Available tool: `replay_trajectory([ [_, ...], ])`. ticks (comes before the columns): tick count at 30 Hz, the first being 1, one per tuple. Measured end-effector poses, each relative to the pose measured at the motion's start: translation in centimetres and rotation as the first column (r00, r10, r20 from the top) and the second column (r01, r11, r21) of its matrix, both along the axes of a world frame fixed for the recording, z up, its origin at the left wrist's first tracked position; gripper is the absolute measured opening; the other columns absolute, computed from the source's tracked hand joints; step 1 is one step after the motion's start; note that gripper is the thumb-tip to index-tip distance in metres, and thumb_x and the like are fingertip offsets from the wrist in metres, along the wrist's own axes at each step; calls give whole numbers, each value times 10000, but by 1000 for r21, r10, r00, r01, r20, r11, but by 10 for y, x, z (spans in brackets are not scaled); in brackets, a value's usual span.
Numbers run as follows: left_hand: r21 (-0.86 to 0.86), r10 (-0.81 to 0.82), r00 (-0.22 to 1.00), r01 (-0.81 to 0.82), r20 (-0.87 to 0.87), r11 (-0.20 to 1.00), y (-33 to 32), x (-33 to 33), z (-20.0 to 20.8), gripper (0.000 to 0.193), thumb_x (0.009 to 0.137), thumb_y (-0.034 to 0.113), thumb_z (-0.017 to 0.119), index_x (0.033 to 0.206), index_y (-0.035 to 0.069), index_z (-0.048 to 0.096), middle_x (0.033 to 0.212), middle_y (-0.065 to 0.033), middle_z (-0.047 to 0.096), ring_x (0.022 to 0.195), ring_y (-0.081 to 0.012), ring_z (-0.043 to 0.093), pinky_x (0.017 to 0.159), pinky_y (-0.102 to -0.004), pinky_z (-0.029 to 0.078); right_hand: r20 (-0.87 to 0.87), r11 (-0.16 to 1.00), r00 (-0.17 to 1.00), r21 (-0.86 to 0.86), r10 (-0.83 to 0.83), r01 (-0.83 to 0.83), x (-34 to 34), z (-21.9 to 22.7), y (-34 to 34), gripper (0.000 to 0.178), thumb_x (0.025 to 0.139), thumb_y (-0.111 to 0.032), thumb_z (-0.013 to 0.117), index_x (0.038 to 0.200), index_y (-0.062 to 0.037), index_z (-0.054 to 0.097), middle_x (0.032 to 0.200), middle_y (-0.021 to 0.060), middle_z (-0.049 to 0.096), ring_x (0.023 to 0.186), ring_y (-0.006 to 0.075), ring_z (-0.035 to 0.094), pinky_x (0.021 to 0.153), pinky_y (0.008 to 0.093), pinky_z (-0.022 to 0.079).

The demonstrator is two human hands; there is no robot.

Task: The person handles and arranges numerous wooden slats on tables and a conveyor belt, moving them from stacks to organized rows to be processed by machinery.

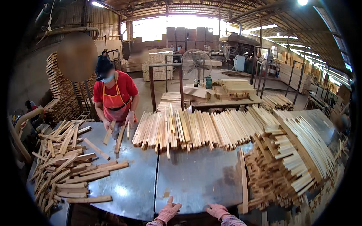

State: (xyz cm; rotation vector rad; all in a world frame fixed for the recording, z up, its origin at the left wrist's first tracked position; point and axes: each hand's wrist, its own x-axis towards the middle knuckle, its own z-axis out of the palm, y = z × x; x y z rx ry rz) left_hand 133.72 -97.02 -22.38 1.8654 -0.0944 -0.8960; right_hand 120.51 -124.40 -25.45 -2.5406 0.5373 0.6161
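At the near edge of the grey metal table [196,173], my left hand [168,212] wears a pinkish work glove, its fingers spread and nothing in them. To its right, my right hand [217,211], gloved alike, is open with fingers stretched toward the left hand. A single long wooden strip [243,180] lies just right of my right hand, pointing away from me. Across the far side of the table runs a long row of wooden strips [196,130] laid side by side, a few of them jutting toward me. Bare metal lies between this row and my hands.
A loose heap of wooden strips [68,169] covers the table's left end. Layered strips [283,165] are stacked high on the right. Opposite, a co-worker in a red apron [116,94] handles strips. Behind stand metal frames [151,86] and a large fan [196,64].
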Motion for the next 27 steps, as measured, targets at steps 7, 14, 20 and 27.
replay_trajectory([
  [7,-203,211,963,-244,-168,948,-58,177,-83,961,879,309,774,1611,138,176,1320,-184,572,1006,-273,652,803,-385,572,-159,916,963,373,218,-146,97,-16,-88,545,972,-547,541,1218,-85,692,914,80,740,815,251,697,748,384,552],
  [14,-198,556,812,-583,-177,788,-119,279,-69,967,874,370,711,1615,84,159,1346,-192,500,764,-208,606,648,-347,540,117,859,943,459,-312,228,363,51,-138,666,941,-573,576,1358,-55,608,1126,196,731,922,322,718,849,435,554],
  [20,-294,602,776,-630,-191,719,-143,327,-66,859,883,349,706,1556,12,292,1347,-165,517,831,-174,587,751,-306,526,247,931,925,298,-288,210,608,101,-107,923,856,-609,654,1529,-25,413,1451,273,537,1360,392,516,1111,444,427],
  [27,-406,619,737,-671,-272,620,-144,353,-56,765,897,169,724,1522,-35,335,1312,-72,515,1024,-159,551,877,-282,504,190,946,928,19,-322,324,729,47,-61,828,862,-615,667,1456,-63,498,1406,169,607,1312,356,567,1065,458,463],
])
